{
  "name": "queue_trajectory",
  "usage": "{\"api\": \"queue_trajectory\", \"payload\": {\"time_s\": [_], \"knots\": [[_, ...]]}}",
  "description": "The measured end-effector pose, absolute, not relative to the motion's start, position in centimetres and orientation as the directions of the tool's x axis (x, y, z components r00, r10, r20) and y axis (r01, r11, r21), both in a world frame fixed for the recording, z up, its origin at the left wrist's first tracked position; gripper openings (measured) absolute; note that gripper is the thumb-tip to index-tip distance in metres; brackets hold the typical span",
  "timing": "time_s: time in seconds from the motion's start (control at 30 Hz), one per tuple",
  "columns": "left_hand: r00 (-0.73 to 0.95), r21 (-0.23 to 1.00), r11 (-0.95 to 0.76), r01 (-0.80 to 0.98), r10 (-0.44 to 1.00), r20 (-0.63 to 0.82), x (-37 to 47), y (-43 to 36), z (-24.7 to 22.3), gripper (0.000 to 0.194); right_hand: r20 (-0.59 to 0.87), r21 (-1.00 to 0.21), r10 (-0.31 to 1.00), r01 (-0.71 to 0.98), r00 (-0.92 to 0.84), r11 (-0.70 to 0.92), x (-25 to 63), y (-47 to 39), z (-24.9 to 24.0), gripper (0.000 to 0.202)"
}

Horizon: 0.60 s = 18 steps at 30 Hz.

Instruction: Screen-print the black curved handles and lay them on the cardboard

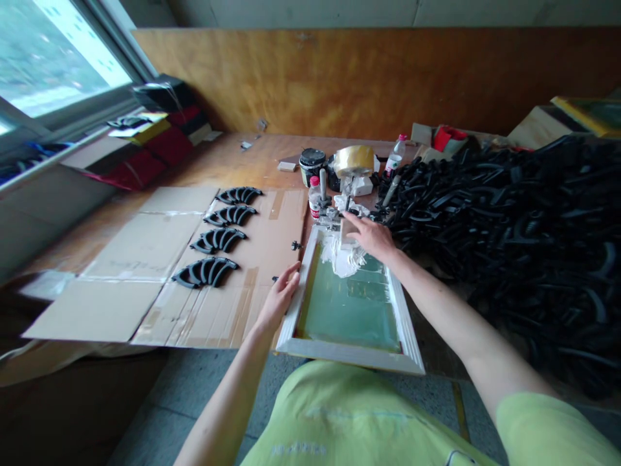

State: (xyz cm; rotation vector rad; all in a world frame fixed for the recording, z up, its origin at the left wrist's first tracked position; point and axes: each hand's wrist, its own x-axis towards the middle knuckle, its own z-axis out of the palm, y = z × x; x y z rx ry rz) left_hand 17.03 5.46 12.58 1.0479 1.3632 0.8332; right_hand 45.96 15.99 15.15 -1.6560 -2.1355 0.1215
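A framed green mesh screen (354, 317) lies before me, with a patch of white paste (345, 262) near its far end. My right hand (371, 237) is at that far end, its fingers closed round a small pale squeegee (347, 233) standing at the paste. Beside the frame's left edge is my left hand (284, 291), its fingers apart and touching or nearly touching the frame. Left of it, several black curved slatted parts (206, 272) lie in a column on flat cardboard (184, 317).
At the right is a large heap of black parts (509, 226). Behind the screen stand a red-capped bottle (315, 198), a dark tub (312, 166), a tape roll (354, 160) and another bottle (396, 155). Red boxes (140, 168) sit at the far left.
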Motion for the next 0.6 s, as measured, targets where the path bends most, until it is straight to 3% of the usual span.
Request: {"api": "queue_trajectory", "payload": {"time_s": [0.07,0.17,0.23,0.3,0.4,0.47,0.6], "knots": [[0.054,0.946,0.315,0.072,0.946,-0.319,17.2,6.2,15.2,0.06,0.339,-0.391,0.94,0.904,-0.032,0.171,49.0,16.5,15.3,0.045],[0.016,0.985,0.158,-0.072,0.987,-0.157,18.3,8.2,18.3,0.055,0.358,-0.503,0.908,0.864,0.217,-0.008,53.0,14.9,13.5,0.025],[0.023,0.98,0.07,-0.187,0.998,-0.067,19.2,9.8,19.7,0.051,0.33,-0.521,0.908,0.852,0.259,-0.053,53.6,12.9,11.3,0.025],[0.058,0.962,0.077,-0.261,0.996,-0.064,20.1,11.1,20.4,0.051,0.302,-0.507,0.941,0.861,0.154,0.022,52.4,11.0,8.9,0.019],[-0.007,0.941,0.115,-0.32,0.992,-0.124,21.3,11.1,19.4,0.054,0.24,-0.446,0.965,0.871,-0.106,0.207,49.0,9.0,6.6,0.026],[0.004,0.921,0.227,-0.316,0.971,-0.237,22.3,9.4,17.3,0.058,0.209,-0.412,0.96,0.874,-0.186,0.259,46.6,7.7,6.3,0.02],[0.305,0.756,0.633,-0.167,0.762,-0.571,24.5,4.1,11.5,0.062,0.276,-0.422,0.931,0.841,-0.237,0.339,42.3,4.6,7.4,0.015]]}}
